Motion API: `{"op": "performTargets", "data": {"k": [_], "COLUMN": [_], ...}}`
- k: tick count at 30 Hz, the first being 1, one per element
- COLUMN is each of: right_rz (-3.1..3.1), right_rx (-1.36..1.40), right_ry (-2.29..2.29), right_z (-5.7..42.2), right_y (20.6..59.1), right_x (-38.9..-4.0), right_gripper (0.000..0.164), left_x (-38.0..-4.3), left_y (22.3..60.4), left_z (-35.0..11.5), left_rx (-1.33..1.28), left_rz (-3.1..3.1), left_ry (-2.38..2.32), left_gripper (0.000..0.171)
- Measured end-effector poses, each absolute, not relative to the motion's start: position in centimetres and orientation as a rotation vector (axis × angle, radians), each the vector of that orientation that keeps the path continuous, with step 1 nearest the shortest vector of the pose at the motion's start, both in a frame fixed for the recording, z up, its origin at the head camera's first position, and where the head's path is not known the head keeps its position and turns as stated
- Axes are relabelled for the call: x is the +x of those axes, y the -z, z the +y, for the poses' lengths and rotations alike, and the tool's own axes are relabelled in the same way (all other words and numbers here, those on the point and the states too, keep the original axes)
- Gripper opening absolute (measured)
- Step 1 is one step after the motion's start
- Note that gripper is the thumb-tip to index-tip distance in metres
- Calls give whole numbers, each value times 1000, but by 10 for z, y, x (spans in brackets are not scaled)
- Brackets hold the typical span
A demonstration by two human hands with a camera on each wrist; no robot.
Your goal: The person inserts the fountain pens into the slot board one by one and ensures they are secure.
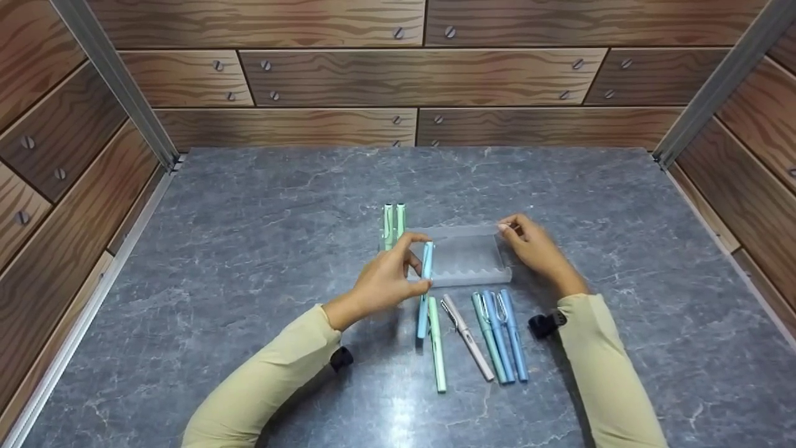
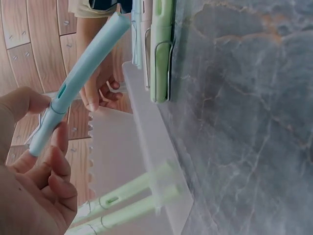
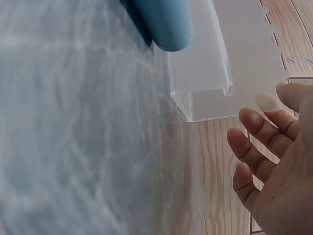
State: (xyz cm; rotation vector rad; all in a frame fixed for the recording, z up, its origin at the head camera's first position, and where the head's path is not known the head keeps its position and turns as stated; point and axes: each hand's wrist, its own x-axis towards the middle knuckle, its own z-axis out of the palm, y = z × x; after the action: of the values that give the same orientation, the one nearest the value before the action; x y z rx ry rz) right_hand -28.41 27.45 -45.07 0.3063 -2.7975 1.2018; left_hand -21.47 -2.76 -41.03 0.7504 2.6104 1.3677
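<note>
Plainly, left hand (image 1: pixel 387 279) pinches a pale-blue pen (image 2: pixel 77 81).

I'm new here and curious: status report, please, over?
Left hand pinches light-blue pen midair. Right hand pinches corner of clear rack. Two green pens occupy rack's left end.

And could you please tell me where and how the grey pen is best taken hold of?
Probably mid-length, from above, pinching across it: the grey pen lies flat with tabletop on both sides there, while its near end sits close to the teal pen.
</note>
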Motion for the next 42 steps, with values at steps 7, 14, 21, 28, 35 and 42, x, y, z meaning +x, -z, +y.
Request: {"op": "performTargets", "data": {"k": [7,14,21,28,35,42], "right_rz": [-2801,-2806,-2801,-2811,-2808,-2805], "right_rx": [308,306,308,301,309,319], "right_ry": [-1218,-1232,-1216,-1229,-1235,-1216], "right_z": [276,275,274,274,274,274], "right_y": [449,451,451,452,451,449], "right_x": [-284,-284,-284,-284,-283,-283], "right_gripper": [28,28,26,27,28,28], "left_x": [-223,-232,-242,-251,-255,-255], "left_y": [406,405,401,400,403,403], "left_z": [-28,-30,-28,-27,-29,-26], "left_rx": [756,695,664,634,643,673], "left_rz": [2694,2750,2829,2907,3025,3154], "left_ry": [-1391,-1401,-1389,-1374,-1373,-1345], "left_gripper": [61,61,61,61,58,56]}}
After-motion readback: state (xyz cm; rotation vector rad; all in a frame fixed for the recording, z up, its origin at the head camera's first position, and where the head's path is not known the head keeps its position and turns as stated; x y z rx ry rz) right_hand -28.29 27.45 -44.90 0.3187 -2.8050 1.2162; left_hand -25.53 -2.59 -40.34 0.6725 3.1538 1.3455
